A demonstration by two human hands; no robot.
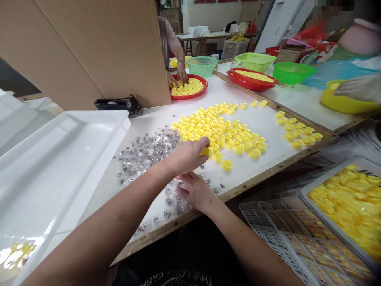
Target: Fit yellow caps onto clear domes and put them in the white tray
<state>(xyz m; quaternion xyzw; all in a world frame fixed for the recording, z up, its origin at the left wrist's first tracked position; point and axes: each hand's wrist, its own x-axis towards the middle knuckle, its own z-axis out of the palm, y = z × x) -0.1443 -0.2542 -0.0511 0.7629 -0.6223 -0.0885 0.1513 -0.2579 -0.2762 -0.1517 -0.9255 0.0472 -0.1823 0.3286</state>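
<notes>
My left hand [187, 155] reaches over the white table [250, 167], thumb and fingers closed on a yellow cup piece [204, 151]. Just below it, nearer the table's front edge, my right hand [194, 190] has its fingers bent among small clear pieces; whether something is between them is hidden. A pile of clear round pieces [145, 153] with dark marks lies left of my hands. Many small yellow cup pieces [220, 129] are spread beyond and to the right of my left hand.
A white tray [59, 139] and a cardboard panel [98, 47] stand at the left. A person's hands [180, 77] work at a red tray [196, 94]. A crate of yellow pieces [306, 194] is at the lower right. A gloved hand touches a yellow basin [342, 99].
</notes>
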